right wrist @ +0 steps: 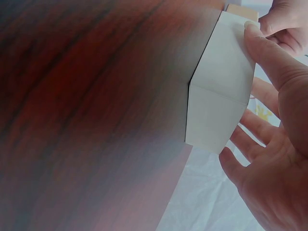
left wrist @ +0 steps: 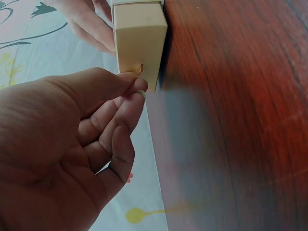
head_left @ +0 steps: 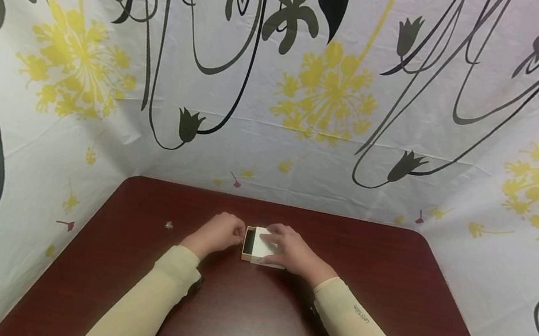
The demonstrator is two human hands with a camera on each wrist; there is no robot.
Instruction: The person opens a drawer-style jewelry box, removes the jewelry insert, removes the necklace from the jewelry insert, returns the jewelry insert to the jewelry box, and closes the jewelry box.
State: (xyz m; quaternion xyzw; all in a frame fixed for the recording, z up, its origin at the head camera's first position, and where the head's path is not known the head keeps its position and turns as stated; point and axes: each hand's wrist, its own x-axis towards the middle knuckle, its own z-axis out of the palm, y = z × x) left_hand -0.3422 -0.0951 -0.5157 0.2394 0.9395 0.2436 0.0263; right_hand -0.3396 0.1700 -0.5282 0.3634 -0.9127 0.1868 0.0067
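A small white slide-out box (head_left: 262, 254) lies on the table, its cream inner drawer (left wrist: 139, 38) drawn partway out at the left, with a dark inside. My left hand (head_left: 219, 233) pinches a thin ribbon pull tab (left wrist: 141, 69) on the drawer's end between thumb and forefinger. The white outer sleeve (right wrist: 221, 72) is held by my right hand (head_left: 295, 253), the thumb along its near side and the fingers over the top and far side. Left of my left hand lies a tiny shiny piece (head_left: 169, 225), too small to make out.
The dark red wooden table (head_left: 235, 325) has rounded far corners. White cloth (head_left: 321, 170) with grey and yellow flower prints hangs around its back and sides. Both forearms, in pale sleeves (head_left: 140, 299), reach across the table from the near edge.
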